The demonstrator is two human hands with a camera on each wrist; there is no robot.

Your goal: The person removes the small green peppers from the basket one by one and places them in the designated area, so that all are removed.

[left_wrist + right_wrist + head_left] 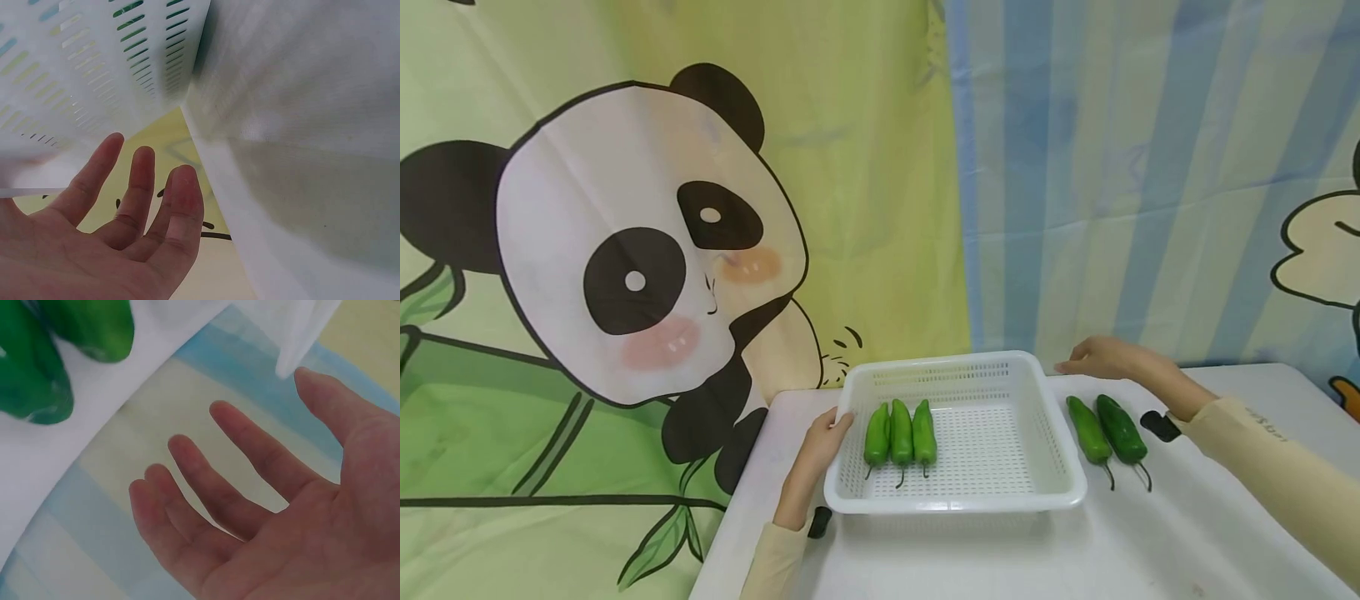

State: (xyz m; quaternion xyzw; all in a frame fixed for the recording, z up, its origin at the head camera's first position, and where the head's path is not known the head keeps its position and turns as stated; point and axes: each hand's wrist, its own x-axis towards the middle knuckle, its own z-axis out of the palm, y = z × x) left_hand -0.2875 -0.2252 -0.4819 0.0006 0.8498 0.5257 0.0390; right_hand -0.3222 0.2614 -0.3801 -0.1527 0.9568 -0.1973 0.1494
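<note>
A white perforated plastic basket [955, 504] stands on the white table, holding three green chili peppers [901, 432] side by side toward its left. My left hand [822, 442] holds the basket's left rim, thumb over the edge; in the left wrist view its fingers [139, 178] spread along the outside of the basket wall [94, 75]. Beyond the right back corner of the basket, my right hand [1105, 358] hovers with loosely bent, parted fingers and nothing in them. Its thumb points toward the basket's rim [287, 365].
Right of the basket lie a lighter green pepper [1088, 429] and a darker green pepper [1122, 429], stems toward me. Behind the table [1247, 400] hangs a printed curtain [880, 208] with a panda and blue stripes. Dark wrist devices [1161, 426] show at both sleeves.
</note>
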